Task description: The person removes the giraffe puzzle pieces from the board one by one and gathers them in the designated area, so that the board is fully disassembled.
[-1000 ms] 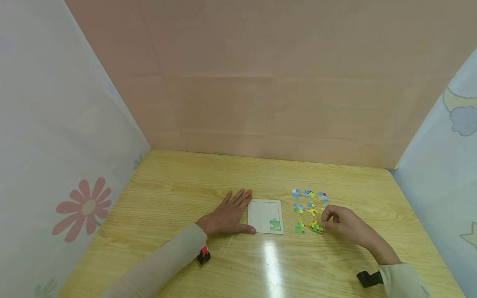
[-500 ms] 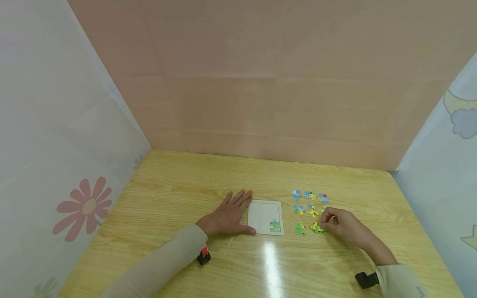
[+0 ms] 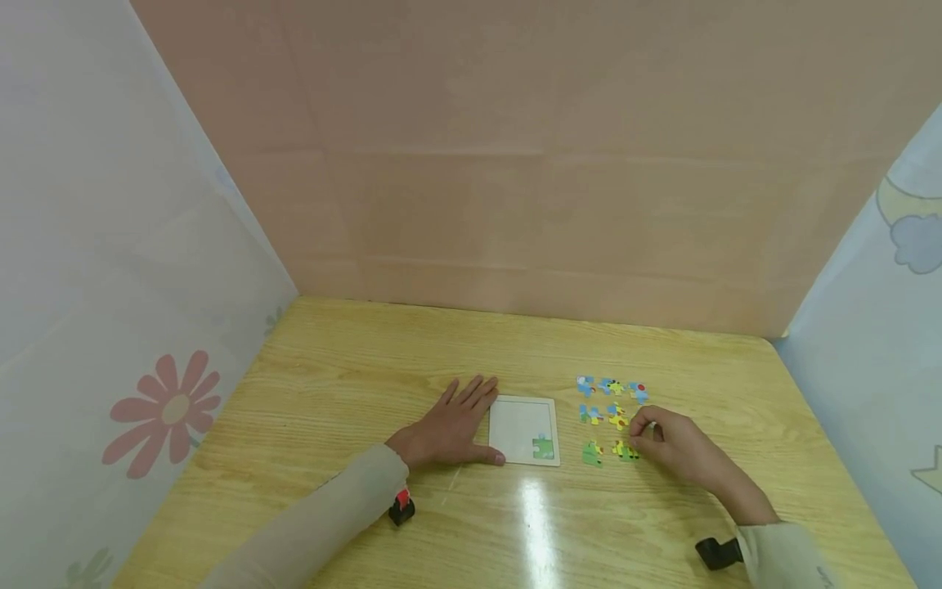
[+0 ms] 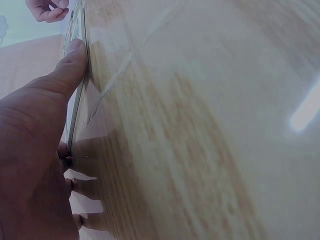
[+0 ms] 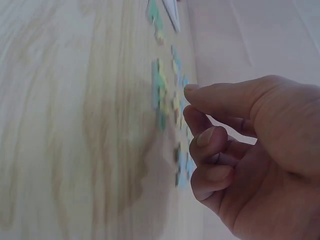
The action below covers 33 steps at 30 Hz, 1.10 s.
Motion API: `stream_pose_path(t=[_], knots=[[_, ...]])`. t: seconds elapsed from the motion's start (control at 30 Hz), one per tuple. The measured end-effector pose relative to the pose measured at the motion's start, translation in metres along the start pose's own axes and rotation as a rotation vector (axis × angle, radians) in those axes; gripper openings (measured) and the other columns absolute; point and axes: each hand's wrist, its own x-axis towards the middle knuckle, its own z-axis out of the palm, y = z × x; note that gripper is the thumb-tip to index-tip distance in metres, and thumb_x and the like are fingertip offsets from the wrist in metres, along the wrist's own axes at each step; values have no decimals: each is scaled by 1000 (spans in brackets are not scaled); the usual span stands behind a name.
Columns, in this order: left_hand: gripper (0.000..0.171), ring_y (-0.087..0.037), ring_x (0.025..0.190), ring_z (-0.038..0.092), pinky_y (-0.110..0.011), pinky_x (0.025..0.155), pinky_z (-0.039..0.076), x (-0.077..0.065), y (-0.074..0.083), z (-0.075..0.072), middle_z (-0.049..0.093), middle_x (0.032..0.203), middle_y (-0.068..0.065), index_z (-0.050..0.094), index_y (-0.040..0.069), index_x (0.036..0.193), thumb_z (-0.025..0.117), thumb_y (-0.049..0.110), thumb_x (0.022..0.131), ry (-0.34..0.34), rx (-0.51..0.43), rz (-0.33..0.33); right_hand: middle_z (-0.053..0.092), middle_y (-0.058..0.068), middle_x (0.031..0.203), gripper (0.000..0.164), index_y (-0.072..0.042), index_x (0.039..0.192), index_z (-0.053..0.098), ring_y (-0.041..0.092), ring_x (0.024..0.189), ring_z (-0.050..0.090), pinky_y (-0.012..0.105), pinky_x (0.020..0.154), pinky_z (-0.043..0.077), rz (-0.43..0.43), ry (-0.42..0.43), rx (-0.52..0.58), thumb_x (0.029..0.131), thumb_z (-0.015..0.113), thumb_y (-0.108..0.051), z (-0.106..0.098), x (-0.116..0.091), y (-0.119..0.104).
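Observation:
My left hand (image 3: 452,425) lies spread on the table, thumb and fingertips along the left edge of a square puzzle tray (image 3: 508,425). The left wrist view shows that thumb (image 4: 72,65) against the tray's thin side. A green puzzle-piece shape (image 3: 543,447) shows in the tray's lower right corner. My right hand (image 3: 680,446), fingers loosely bent, hovers just right of a green-and-yellow puzzle piece (image 3: 625,450) that lies flat. In the right wrist view, the thumb and forefinger (image 5: 220,97) have nothing between them. Part of the middle row is hidden behind this hand.
Several puzzle pieces lie in rows right of the tray: blue ones at the back (image 3: 585,384), mixed ones (image 3: 616,415) in the middle, a green one (image 3: 592,452) in front. The wooden table (image 3: 368,352) meets a plain backdrop (image 3: 456,204) and patterned side sheets.
The green-and-yellow piece was tilted at my right fingertips and now lies flat, let go. The right hand has shifted slightly left. My left hand stays in place.

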Motion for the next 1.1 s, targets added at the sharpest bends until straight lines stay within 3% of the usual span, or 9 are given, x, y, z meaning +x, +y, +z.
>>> stream_pose_path(t=[0.1,0.23,0.47,0.7,0.93,1.1], knots=[[113,-25,171,1,-57,138,5,0,1,-1,3,183,0,16,12,173,60,79,93,0,-7,2,62,-1,79,6,-12,103,68,3,61,45,24,53,44,-9,-8,2,102,73,-16,3,4,-6],[112,-27,171,2,-58,138,6,0,1,-2,5,183,-2,17,11,172,62,76,94,2,-16,11,69,3,97,9,-10,109,68,4,64,45,23,54,44,-58,-12,-3,102,72,-13,9,9,-19],[111,-27,171,3,-58,138,6,-1,1,-2,6,183,-2,17,10,172,62,76,94,3,-21,15,69,6,116,16,-9,117,68,6,70,47,23,58,45,-99,-38,-2,102,71,-13,22,20,-39],[112,-26,171,2,-58,138,5,0,3,-3,4,183,-2,16,10,173,63,75,95,-6,-14,13,67,3,116,18,-10,118,70,2,68,45,22,58,45,-179,-91,-74,101,73,-12,41,29,-58],[112,-26,171,2,-58,138,5,0,3,-3,4,183,-1,15,11,173,62,76,95,-13,-13,7,65,1,118,24,-10,120,72,-1,74,51,19,67,48,-278,-139,-176,97,77,-14,57,32,-75],[113,-25,171,0,-57,138,4,1,2,-1,2,183,1,14,12,173,60,78,94,-13,4,1,61,1,119,32,-10,124,72,-2,74,52,18,63,48,-291,-160,-227,95,82,-20,63,34,-82]])
